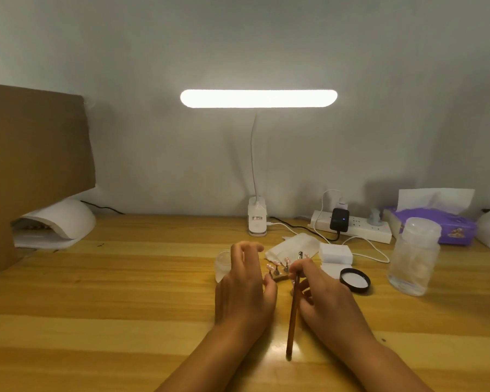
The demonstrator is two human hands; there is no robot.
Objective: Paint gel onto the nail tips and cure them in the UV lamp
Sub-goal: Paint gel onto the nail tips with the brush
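Looking at the nail tips (pixel 279 267) here, standing upright on a little wooden stand (pixel 277 277), parked on the surface (pixel 125 278) right between the two hands and just ahead of the palms. Lying with its long axis roughly left to right, a bit angled, so probably easy to reach from either side.

Gripping a wooden-handled brush (pixel 293 306) in the right hand (pixel 320 290), fingers curled round it up near the metal ferrule. Handle trailing back toward the body, working end pointing away and hovering just beside the rightmost tips. Can't tell if it's actually touching one, too small.

Holding the left hand (pixel 244 284) open, fingers loosely curved and lifted, gripping nothing. Thumb seemingly resting against the stand's left end, probably steadying it.

Guessing at painting as the step in hand, honestly.

Also spotting the white UV lamp (pixel 60 219) way off at the far left, well apart from everything, tucked under a cardboard sheet (pixel 34 154). Probably meaning a long leftward carry for curing, with the left hand being the nearer one.
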